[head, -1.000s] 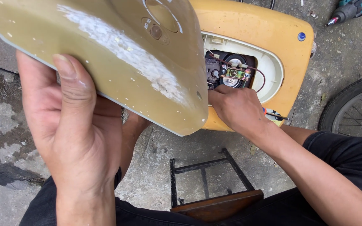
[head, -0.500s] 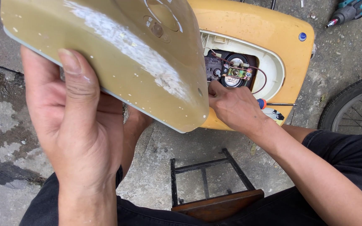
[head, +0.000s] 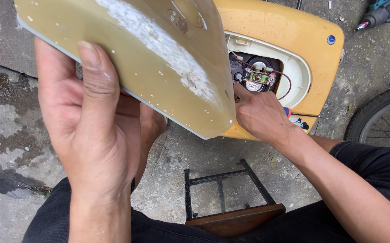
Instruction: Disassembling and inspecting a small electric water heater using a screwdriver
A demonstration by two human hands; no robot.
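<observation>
Above the concrete floor [head: 19, 135], the left hand [head: 91, 135] grips the tan cover panel [head: 150, 58] by its edge; it looks light, stiff, scuffed. The right hand [head: 260, 114], clenched around a screwdriver [head: 294, 114], works at the yellow housing [head: 289, 40].

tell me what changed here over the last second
The left hand tipped the tan cover slightly rightward. The right hand eased down from the motor opening, baring a screwdriver beside it. The grip on the cover and the yellow housing stayed as they were.
</observation>
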